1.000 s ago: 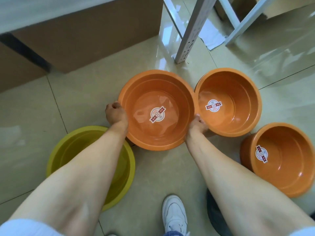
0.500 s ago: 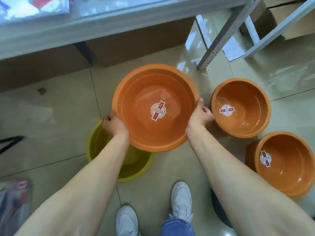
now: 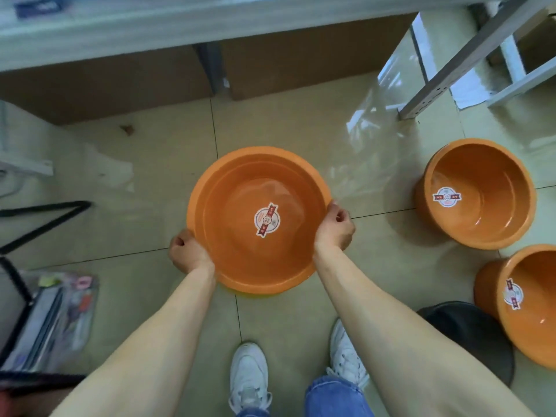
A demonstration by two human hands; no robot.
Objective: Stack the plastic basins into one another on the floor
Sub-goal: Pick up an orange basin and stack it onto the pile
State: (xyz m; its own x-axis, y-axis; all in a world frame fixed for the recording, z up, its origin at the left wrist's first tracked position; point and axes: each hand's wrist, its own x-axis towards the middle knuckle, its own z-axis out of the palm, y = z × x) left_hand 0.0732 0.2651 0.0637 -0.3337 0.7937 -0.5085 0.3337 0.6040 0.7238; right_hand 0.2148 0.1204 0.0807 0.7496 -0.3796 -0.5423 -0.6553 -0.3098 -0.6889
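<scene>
- At frame centre, the large orange basin is gripped by its rim: left hand closed on the lower-left edge, right hand on the right edge.
- Two smaller orange basins are seen at the right, well apart from it.

Glossy beige floor tiles reflect light. Cardboard boxes sit under a shelf beyond the hands; a grey metal frame stands far right.

Probably a shop's stockroom or storage area; cardboard boxes sit under a shelf on glossy tiled floor; perforated metal rack uprights stand nearby; identical orange basins carry sales stickers.
</scene>
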